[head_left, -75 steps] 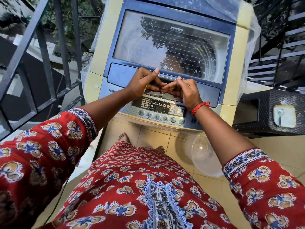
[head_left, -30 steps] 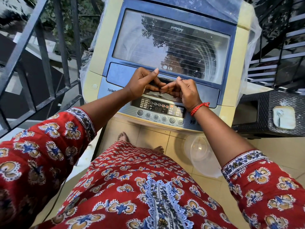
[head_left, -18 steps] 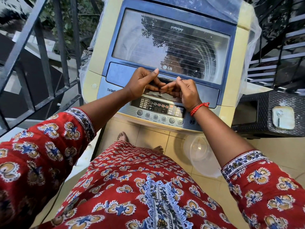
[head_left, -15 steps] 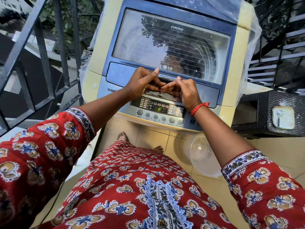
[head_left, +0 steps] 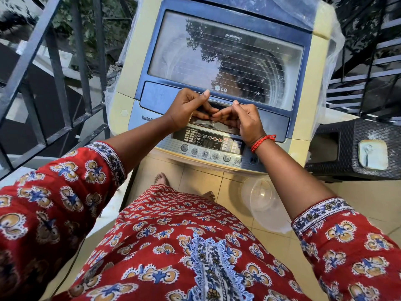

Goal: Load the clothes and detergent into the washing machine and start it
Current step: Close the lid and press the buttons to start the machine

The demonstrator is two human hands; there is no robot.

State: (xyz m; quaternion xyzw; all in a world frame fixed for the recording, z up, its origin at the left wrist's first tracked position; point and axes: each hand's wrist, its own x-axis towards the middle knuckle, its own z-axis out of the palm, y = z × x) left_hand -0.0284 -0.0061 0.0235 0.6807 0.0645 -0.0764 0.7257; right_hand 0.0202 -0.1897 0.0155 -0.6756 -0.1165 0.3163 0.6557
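A cream and blue top-loading washing machine (head_left: 219,83) with a shut, streaked glass lid (head_left: 225,61) is standing at twelve o'clock, thin clear plastic sheeting (head_left: 335,46) hanging loose round its sides. Both hands are resting at the lid's near edge, just above the grey control panel (head_left: 208,146) with its row of round buttons. The left hand (head_left: 188,109) and right hand (head_left: 245,121) are curling their fingers into the dark handle recess (thumbs raised), fingertips meeting. A clear round plastic tub (head_left: 262,200) is sitting on the tiled floor at four o'clock.
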